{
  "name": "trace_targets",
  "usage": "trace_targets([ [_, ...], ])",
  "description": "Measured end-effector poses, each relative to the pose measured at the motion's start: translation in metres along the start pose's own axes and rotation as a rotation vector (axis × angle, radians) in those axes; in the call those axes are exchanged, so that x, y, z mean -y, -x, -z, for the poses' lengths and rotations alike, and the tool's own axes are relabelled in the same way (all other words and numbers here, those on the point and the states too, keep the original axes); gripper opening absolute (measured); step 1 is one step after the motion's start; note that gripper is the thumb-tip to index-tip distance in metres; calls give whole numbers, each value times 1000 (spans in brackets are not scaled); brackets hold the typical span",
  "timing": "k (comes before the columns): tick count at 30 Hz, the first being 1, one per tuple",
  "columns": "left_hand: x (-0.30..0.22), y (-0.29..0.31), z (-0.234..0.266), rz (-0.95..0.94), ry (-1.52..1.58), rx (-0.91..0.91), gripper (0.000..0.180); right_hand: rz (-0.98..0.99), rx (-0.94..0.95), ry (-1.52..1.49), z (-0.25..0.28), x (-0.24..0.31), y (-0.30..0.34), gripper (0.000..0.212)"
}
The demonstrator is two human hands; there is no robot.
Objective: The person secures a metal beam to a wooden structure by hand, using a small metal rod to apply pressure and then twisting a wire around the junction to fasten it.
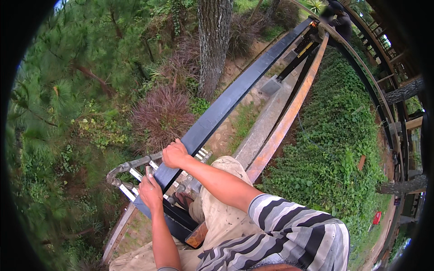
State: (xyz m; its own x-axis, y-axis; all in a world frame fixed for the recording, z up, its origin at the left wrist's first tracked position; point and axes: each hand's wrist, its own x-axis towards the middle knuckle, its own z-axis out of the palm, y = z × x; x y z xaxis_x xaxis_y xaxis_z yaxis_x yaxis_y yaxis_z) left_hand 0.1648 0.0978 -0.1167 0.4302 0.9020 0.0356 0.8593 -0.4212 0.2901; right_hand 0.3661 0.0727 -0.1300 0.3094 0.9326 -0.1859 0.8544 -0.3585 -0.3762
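Note:
A long dark-painted metal beam [226,112] runs from close by me up to the far right. My right hand [175,154] lies across its near part, fingers closed over the left edge. Lower down, my left hand [150,192] is closed at the same edge of the beam. A small greyish piece [149,171] shows at its fingertips, too small to make out. Between my legs, below the beam, sits a short dark metal piece with a rusty brown end [196,235]. My trousered legs straddle the beam.
A rusty metal beam [294,117] slants along the right, above a concrete ledge [266,124]. At the far end a person [341,25] in dark clothes bends near an orange glow [313,24]. White rungs and a grey rail [131,165] stand left of my hands. A tree trunk [214,49] rises beyond.

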Motion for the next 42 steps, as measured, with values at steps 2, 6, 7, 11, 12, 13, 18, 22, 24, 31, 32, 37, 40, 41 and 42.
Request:
trace_targets([
  [2,-3,-1,-1,-1,5,2,35,-1,-13,5,-3,-3,-1,30],
  [6,-2,0,0,11,4,-5,35,-5,107,-20,17,3,3,31],
  [7,-3,0,0,14,0,5,35,-5,106,-23,19,3,4,30],
  [11,-5,-2,-4,16,-5,19,35,-6,103,17,22,-1,3,32],
  [12,-3,-3,-2,32,4,28,35,-1,87,26,22,1,1,33],
  [13,-1,-2,0,57,2,45,35,9,84,24,16,3,0,33],
  [18,7,-3,-1,54,9,63,38,-8,142,21,12,4,-2,36],
  [22,9,-7,1,90,33,112,43,-30,141,17,18,4,-1,37],
  [24,8,-6,-3,123,37,125,42,-26,150,20,17,4,-4,38],
  [31,18,-7,-8,147,113,92,40,-8,146,27,12,1,-2,42],
  [32,19,-7,-10,150,128,92,40,0,140,31,13,0,-1,42],
  [37,16,-8,-12,159,161,86,42,-20,150,30,11,-4,-1,40],
  [40,24,-7,-16,148,203,43,44,-11,158,17,12,-2,-1,38],
  [41,26,-6,-18,151,222,23,45,-5,157,17,12,-1,-1,37],
  [42,27,-6,-19,155,240,-2,46,4,153,18,12,0,-2,37],
])
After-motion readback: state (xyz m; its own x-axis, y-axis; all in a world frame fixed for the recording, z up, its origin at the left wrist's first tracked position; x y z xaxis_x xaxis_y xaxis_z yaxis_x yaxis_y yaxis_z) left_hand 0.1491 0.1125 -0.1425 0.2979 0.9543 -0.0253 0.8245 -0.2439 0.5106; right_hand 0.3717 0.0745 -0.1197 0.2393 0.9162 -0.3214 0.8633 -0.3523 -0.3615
